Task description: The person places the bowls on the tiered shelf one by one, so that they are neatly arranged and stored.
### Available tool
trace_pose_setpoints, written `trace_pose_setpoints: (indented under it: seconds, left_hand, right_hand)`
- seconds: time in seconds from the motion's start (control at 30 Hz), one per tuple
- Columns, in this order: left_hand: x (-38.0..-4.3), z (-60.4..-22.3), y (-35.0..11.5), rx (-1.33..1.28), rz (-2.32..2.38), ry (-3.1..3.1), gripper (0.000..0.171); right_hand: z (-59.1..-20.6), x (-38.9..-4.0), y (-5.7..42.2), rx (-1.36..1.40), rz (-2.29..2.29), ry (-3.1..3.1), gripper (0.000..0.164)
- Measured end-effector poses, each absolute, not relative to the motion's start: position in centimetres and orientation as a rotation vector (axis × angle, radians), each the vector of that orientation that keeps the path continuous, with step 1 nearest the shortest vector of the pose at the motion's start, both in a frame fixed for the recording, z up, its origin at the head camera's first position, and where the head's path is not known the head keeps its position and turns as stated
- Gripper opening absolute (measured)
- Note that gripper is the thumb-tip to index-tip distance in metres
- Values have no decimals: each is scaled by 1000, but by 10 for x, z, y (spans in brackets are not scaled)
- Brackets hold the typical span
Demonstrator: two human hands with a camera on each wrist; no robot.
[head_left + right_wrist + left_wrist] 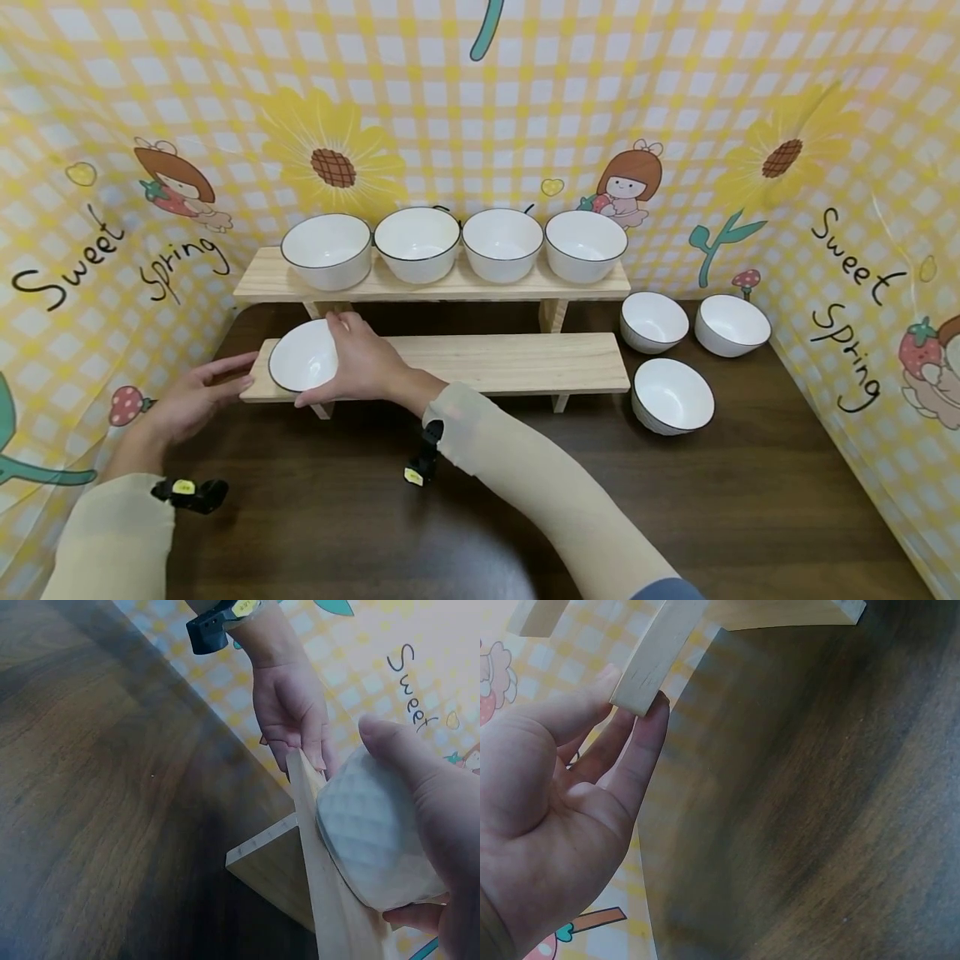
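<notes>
My right hand (363, 358) grips a white dark-rimmed bowl (296, 358) at the left end of the lower wooden shelf (510, 358). In the right wrist view the bowl (375, 825) shows a textured outer wall close against the board. Its thumb lies on one side, with fingers on the other; the palm covers part of the bowl. My left hand (191, 400) is at that shelf's left end. Seen from the left wrist, this hand (562, 772) pinches the board's end (652, 667) between thumb and fingers.
Several white bowls (502, 246) stand in a row on the upper wooden shelf (262, 279) behind. Three more, including a front one (672, 400), sit on the dark table (757, 475) right of the shelves. Checkered cloth (480, 108) hangs behind and at both sides.
</notes>
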State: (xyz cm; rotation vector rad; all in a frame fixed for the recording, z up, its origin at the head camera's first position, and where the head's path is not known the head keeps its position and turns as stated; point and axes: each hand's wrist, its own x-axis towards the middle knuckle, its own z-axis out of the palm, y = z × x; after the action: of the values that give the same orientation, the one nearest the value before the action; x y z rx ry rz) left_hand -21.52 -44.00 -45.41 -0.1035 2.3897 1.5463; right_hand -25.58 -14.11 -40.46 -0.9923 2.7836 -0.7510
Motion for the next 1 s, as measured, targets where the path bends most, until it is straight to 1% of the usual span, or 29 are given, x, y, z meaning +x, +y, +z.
trace_pose_setpoints:
  seconds: [0.23, 0.63, 1.0]
  left_hand:
    - [-216, -453, -440, -93, 1539, 2390, 74]
    - [-214, -453, -440, -136, 1476, 2399, 79]
    - [-215, -454, -440, -114, 1511, 2395, 75]
  right_hand:
    - [-407, -259, -146, -982, -792, 2804, 130]
    - [-410, -259, -156, -925, -745, 2837, 131]
    - [-408, -258, -154, -931, -660, 2820, 136]
